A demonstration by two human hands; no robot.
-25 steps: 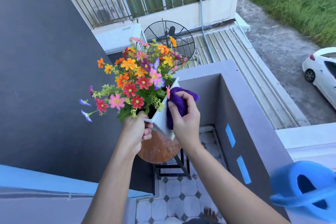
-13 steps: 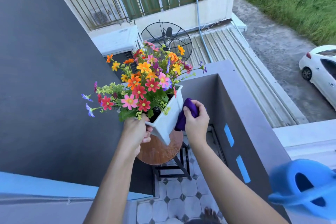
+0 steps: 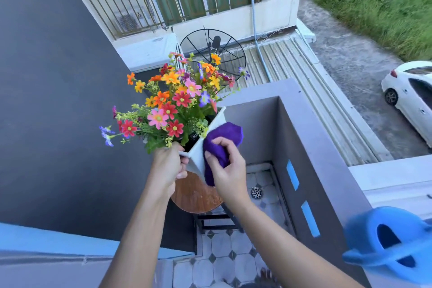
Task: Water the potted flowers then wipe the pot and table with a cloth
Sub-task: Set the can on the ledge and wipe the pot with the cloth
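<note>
A white square pot (image 3: 198,154) full of bright mixed flowers (image 3: 177,105) is held tilted above a small round wooden table (image 3: 194,196). My left hand (image 3: 167,166) grips the pot's near corner. My right hand (image 3: 228,170) holds a purple cloth (image 3: 222,140) bunched against the pot's right side wall. The pot's underside is hidden behind both hands.
A blue watering can (image 3: 388,243) stands on the grey balcony ledge (image 3: 327,147) at the lower right. A dark wall (image 3: 58,100) rises on the left. Below lie patterned floor tiles (image 3: 224,262) with a drain (image 3: 256,192). A white car (image 3: 411,98) is parked far below.
My right hand has slid the purple cloth up and down the pot's right side. The pot has been lifted and turned slightly in my left hand.
</note>
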